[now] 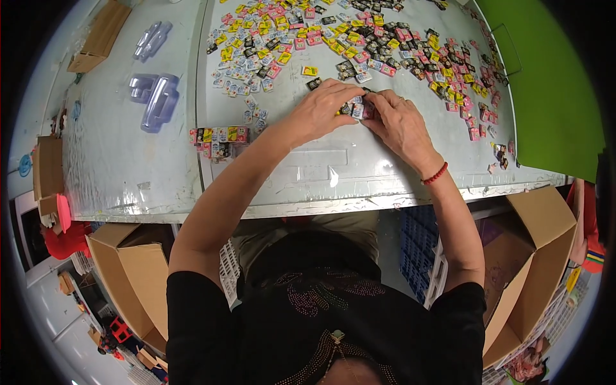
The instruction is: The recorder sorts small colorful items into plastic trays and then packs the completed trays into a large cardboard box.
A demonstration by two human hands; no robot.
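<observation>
Over the pale table, my left hand (325,108) and my right hand (401,126) come together around a small cluster of printed blocks (357,109), each about thumbnail-sized. The fingers of both hands are bent and pressed against the cluster from its two sides, hiding part of it. White, pink, dark and yellow faces show between them. Just beyond my hands lie a loose yellow block (310,70) and many more of the same kind. Left of my left forearm, a neat row of blocks (221,136) is set side by side.
A wide spread of loose blocks (263,38) covers the far table. Clear plastic trays (159,102) lie on the left table section. A green panel (545,83) borders the right side. Open cardboard boxes (138,269) (545,224) stand below the front edge on both sides.
</observation>
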